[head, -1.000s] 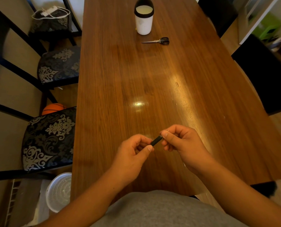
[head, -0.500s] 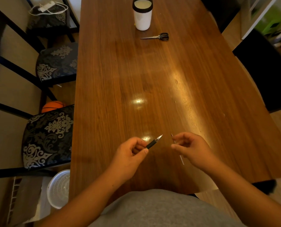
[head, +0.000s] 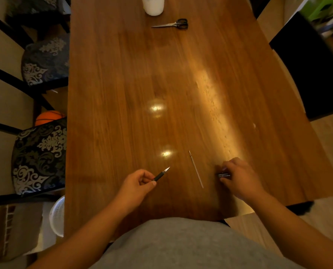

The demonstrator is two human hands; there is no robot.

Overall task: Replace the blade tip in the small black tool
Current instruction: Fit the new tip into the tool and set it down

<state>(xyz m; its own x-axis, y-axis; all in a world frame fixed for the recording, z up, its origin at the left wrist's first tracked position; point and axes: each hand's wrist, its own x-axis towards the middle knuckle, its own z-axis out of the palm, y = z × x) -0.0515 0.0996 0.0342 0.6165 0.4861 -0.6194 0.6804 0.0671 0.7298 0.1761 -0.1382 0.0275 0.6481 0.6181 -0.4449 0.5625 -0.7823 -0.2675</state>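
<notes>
My left hand (head: 136, 186) holds the small black tool (head: 160, 174) by its body, its silver pointed tip aimed up and to the right above the wooden table (head: 123, 74). A thin pale rod (head: 195, 169) lies loose on the table between my hands. My right hand (head: 239, 178) rests on the table to the right, fingers closed around a small dark piece (head: 223, 175) that is mostly hidden by the fingers.
Black-handled scissors (head: 172, 24) and a white cup (head: 153, 5) stand at the far end of the table. Patterned chairs (head: 39, 154) line the left side, with an orange ball (head: 49, 117) and a white basket (head: 58, 216) on the floor.
My hands have parted. The thin rod left my right hand and now lies on the table. My right hand moved right and closed on a small dark piece.
</notes>
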